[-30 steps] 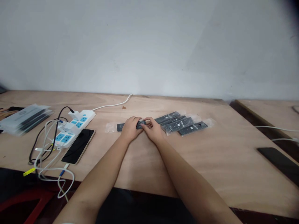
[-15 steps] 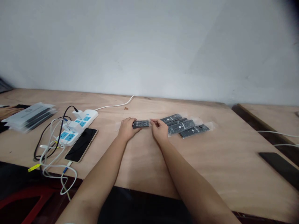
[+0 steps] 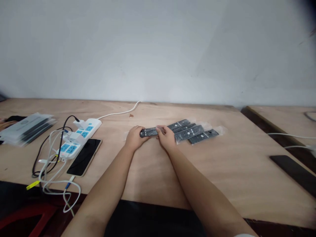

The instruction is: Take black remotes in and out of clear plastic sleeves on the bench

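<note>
Between my hands, just above or on the wooden table (image 3: 153,171), is a black remote control (image 3: 148,132) with rows of small buttons. My left hand (image 3: 134,137) is closed around its left end, and a bit of clear plastic shows beyond the fingers. At the other end, my right hand (image 3: 167,136) pinches the remote with thumb and fingers; its fingertips partly cover that end. Right beside my right hand lie several black remotes (image 3: 189,133) in clear plastic sleeves, overlapping one another.
A white power strip (image 3: 92,126) with plugs and tangled cables (image 3: 53,177) lies left, next to a phone (image 3: 84,157). Farther left, another person's hand (image 3: 6,124) is by a stack of plastic-wrapped items (image 3: 29,126). A dark flat object (image 3: 293,171) lies at right.
My right hand has shifted slightly left, from pinching at the remote's right end to gripping over it. The remote is tilted a little differently. The camera view has shifted slightly.
</note>
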The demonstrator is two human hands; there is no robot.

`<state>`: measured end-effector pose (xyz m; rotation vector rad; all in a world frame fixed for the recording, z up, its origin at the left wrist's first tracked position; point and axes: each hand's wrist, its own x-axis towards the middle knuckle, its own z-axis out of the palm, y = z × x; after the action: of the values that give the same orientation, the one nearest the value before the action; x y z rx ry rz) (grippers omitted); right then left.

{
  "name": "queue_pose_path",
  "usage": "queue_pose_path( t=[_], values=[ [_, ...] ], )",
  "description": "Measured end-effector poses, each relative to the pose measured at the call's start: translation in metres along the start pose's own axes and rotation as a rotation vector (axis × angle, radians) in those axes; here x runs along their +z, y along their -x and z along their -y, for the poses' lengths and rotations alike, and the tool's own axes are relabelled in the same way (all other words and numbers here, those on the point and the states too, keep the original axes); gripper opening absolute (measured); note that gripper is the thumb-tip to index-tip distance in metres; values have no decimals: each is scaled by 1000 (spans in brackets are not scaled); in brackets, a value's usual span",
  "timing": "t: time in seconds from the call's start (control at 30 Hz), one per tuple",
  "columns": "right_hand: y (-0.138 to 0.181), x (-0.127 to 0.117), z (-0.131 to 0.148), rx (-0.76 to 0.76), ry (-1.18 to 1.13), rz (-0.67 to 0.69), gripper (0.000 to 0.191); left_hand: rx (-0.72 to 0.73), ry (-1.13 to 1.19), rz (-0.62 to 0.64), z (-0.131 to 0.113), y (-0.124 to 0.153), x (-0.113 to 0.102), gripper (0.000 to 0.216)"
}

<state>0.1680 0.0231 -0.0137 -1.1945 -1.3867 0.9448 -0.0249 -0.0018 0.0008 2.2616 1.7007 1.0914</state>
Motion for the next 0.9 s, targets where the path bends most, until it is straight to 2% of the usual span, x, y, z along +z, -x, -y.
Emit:
queue_pose_path(
  t=[0.17,0.27,0.37,0.53,0.6,0.77,0.83,0.9],
  values=[
    [-2,-6,7,-95,-14,-126,45,-28,-37,-15,-4,0,-3,48],
    [-10,-23,12,-100,-21,-242,47,-86,-63,-57,-3,1,-3,60],
    [-24,-56,19,-108,-36,-353,46,-132,-50,-35,1,2,-2,66],
    [-54,-129,27,-70,-102,-538,25,-125,-31,21,7,1,3,62],
    [-63,-156,28,-33,-101,-552,21,-124,-33,23,9,1,4,60],
    [-74,-199,21,94,113,-522,12,-134,-35,20,11,1,4,57],
    [-74,-206,17,159,306,-490,14,-142,-32,22,11,1,4,56],
    [-70,-205,16,121,591,-463,25,-141,-33,25,11,1,4,55]
  ],
)
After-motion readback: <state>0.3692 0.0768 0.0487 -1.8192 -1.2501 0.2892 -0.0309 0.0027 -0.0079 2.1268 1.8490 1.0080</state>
